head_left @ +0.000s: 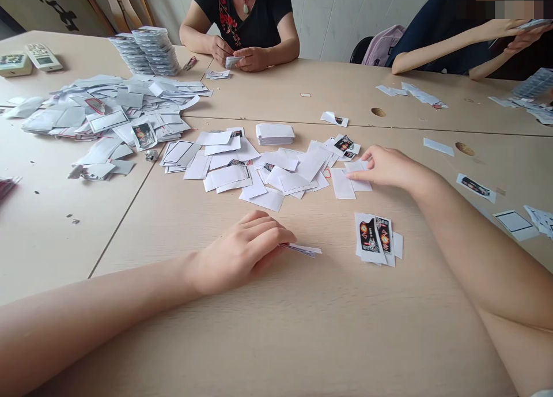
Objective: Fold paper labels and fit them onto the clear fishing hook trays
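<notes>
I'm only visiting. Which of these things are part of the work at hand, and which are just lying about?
Part of the work:
- left hand, holding a thin sheaf of white slips
- right hand, touching a white slip
- printed slips
- loose white slips

Just lying about:
- white remote control
- pink backpack

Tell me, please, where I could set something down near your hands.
Bare tabletop lies nearest you, below your left hand and the printed cards. The middle is crowded with white paper slips, and the far-left pile is denser.
</notes>
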{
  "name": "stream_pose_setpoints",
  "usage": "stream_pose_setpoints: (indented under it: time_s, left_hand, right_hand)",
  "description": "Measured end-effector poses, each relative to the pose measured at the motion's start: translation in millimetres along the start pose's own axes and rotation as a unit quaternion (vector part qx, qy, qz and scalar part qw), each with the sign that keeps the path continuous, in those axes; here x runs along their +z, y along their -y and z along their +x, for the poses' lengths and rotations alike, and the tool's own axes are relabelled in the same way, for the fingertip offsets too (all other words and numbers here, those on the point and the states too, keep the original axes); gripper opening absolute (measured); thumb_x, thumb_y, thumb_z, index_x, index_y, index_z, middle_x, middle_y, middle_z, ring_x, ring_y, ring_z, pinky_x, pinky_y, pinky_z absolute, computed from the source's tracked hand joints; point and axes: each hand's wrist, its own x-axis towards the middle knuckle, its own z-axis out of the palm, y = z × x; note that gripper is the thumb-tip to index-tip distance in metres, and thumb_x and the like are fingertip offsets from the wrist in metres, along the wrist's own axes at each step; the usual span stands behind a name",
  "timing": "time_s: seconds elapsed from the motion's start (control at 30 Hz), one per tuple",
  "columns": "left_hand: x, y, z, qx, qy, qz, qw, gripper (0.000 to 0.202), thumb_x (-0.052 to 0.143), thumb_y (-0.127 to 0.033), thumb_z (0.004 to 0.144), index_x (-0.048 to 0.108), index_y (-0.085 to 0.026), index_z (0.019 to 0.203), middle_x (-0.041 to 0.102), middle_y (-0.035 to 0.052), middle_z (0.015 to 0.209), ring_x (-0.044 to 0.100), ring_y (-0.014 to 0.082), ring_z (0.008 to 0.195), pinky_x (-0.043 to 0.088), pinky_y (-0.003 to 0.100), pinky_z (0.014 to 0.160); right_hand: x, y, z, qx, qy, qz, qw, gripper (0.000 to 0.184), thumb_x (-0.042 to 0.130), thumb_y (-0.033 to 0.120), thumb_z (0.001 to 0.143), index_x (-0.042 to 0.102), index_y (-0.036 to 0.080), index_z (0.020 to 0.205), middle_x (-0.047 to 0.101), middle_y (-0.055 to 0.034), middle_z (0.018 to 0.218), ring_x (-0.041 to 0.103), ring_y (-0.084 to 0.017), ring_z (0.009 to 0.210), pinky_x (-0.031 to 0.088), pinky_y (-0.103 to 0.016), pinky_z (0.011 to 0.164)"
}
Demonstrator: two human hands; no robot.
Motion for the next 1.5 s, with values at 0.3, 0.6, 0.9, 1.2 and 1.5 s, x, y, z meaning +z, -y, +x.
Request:
stream_pose_setpoints:
  time_s: [0.3, 0.6, 0.9, 1.2, 1.5]
  left_hand:
    - [1.3, 0, -1, -0.003, -0.004, -0.003, 1.000, 0.020, 0.046, -0.005, 0.088, 0.051, -0.016, 0.103, 0.063, 0.0047, 0.082, 0.057, 0.0127, 0.075, 0.046, 0.029, 0.075]
    - [-1.7, -6, 1, -0.028, -0.007, -0.039, 0.999, 0.019, 0.048, -0.005, 0.087, 0.059, -0.017, 0.098, 0.064, 0.0050, 0.083, 0.061, 0.0124, 0.078, 0.049, 0.025, 0.073]
    - [4.0, -2, -3, -0.043, -0.003, -0.062, 0.997, 0.021, 0.047, -0.005, 0.087, 0.059, -0.016, 0.100, 0.059, 0.0069, 0.093, 0.060, 0.0111, 0.080, 0.050, 0.021, 0.069]
    - [1.6, -2, 2, -0.069, -0.032, 0.020, 0.997, 0.017, 0.050, -0.009, 0.087, 0.056, -0.019, 0.099, 0.058, 0.0091, 0.109, 0.051, 0.0180, 0.097, 0.047, 0.034, 0.084]
    - [3.6, 0, 2, -0.094, 0.001, 0.002, 0.996, 0.015, 0.048, -0.011, 0.089, 0.054, -0.017, 0.101, 0.061, 0.0028, 0.087, 0.054, 0.0133, 0.081, 0.041, 0.029, 0.082]
  right_hand:
    - [-10, -8, 0, 0.048, 0.123, -0.047, 0.990, 0.049, 0.076, 0.058, 0.053, 0.061, 0.021, 0.081, 0.065, -0.0087, 0.088, 0.060, -0.025, 0.074, 0.043, -0.035, 0.058]
    - [-11, -13, 3, 0.034, 0.092, 0.017, 0.995, 0.049, 0.078, 0.039, 0.057, 0.062, 0.017, 0.098, 0.066, -0.0097, 0.098, 0.061, -0.025, 0.080, 0.044, -0.034, 0.062]
    - [-3, 49, -48, -0.212, 0.042, 0.322, 0.922, 0.029, 0.059, 0.036, 0.080, 0.060, 0.020, 0.104, 0.065, -0.0060, 0.097, 0.060, -0.018, 0.076, 0.047, -0.031, 0.064]
    - [15, 86, -87, -0.327, 0.353, 0.352, 0.803, 0.036, 0.046, 0.049, 0.090, 0.066, 0.020, 0.094, 0.058, -0.0005, 0.073, 0.044, -0.009, 0.057, 0.037, -0.023, 0.051]
    - [21, 62, -36, -0.276, -0.040, 0.204, 0.939, 0.030, 0.048, 0.023, 0.087, 0.063, 0.015, 0.112, 0.063, -0.0105, 0.113, 0.057, -0.024, 0.093, 0.046, -0.040, 0.086]
